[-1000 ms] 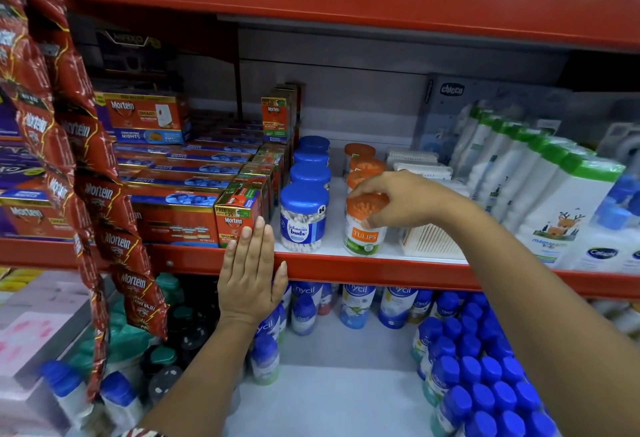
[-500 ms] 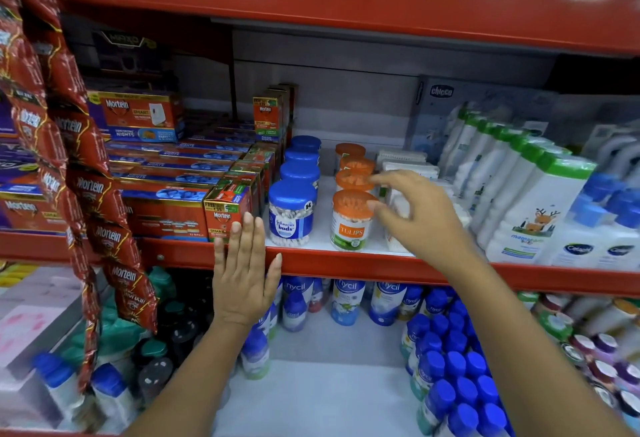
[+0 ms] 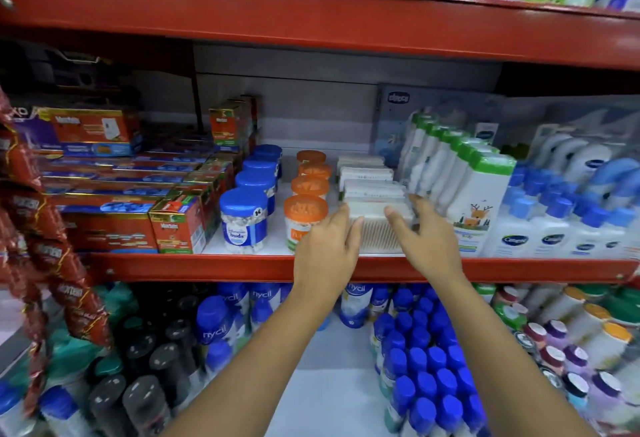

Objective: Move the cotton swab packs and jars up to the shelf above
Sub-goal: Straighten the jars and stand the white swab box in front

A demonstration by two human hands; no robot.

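Observation:
On the middle red shelf (image 3: pixel 207 266) stand a row of blue-lidded swab jars (image 3: pixel 243 220), a row of orange-lidded jars (image 3: pixel 304 209) and a row of white cotton swab packs (image 3: pixel 375 225). My left hand (image 3: pixel 325 256) is at the left side of the front pack, fingers apart, partly covering the front orange jar. My right hand (image 3: pixel 422 239) is at the pack's right side, fingers spread, thumb on its top. Both hands flank the pack; a firm grip is not visible. The shelf above (image 3: pixel 311 17) is a red beam with boxes on it.
Red Mortein boxes (image 3: pixel 180 225) fill the shelf's left. White green-capped lotion bottles (image 3: pixel 478 201) and blue-capped bottles (image 3: pixel 550 228) stand right of the packs. Red sachet strips (image 3: pixel 45 246) hang at the left. Blue-capped nycil bottles (image 3: pixel 429 367) crowd the shelf below.
My left hand rose from the shelf edge and moved right to the front swab pack. My right hand left the orange jar and moved to the pack's right side.

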